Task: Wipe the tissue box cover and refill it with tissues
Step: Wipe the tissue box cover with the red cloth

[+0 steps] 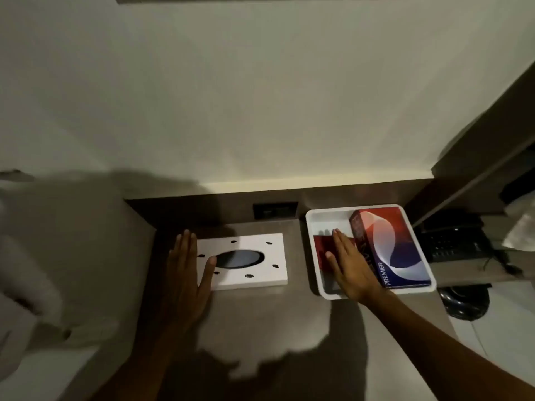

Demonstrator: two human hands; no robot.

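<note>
A white tissue box cover [254, 273] with a dark oval slot and small dark marks lies flat on the brown desk [260, 319]. My left hand [188, 273] lies flat and open at its left end, thumb on the cover's top. To the right, a white tray [314, 250] holds a red-and-blue tissue box [396, 247] printed PREMIER, tilted against the tray's right side, and a red cloth [322, 250] at the tray's left. My right hand [348, 267] reaches into the tray, fingers straight and together, over the red cloth and beside the tissue box.
A dark socket panel [275, 210] sits in the desk's back ledge below the pale wall. A black telephone [456, 238] stands on a lower shelf at right, with a dark round object [464, 302] beneath. White fabric [26, 273] fills the left edge.
</note>
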